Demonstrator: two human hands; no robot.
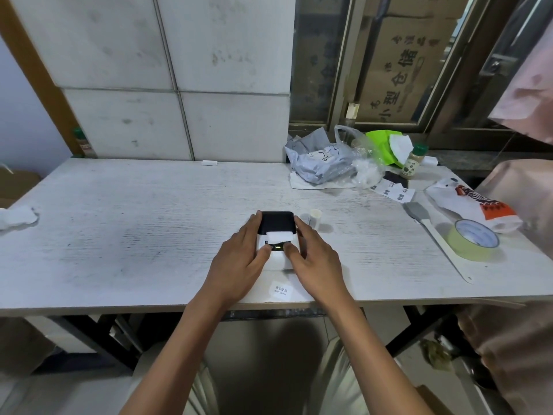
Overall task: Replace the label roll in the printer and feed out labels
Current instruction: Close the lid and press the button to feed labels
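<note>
**Both hands closed in around one spot**

Reached forward with both bare forearms, converging toward the middle. Left hand (pixel 239 259) laid palm down, fingers spread, thumb (pixel 264 250) pressed inward. Right hand (pixel 315 262) mirrored it, fingers curled along the far side, thumb (pixel 291 250) tucked in opposite the left one.

counter (pixel 125 223): white, scuffed | on it: printer (pixel 276 232), label roll (pixel 314 218), tape roll (pixel 474 239), brush (pixel 431 232), bags (pixel 320 163), spice bottle (pixel 413 161)

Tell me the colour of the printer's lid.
Black. The printer lid tops a white body, clearest in the head view, between the left hand and right hand.
</note>
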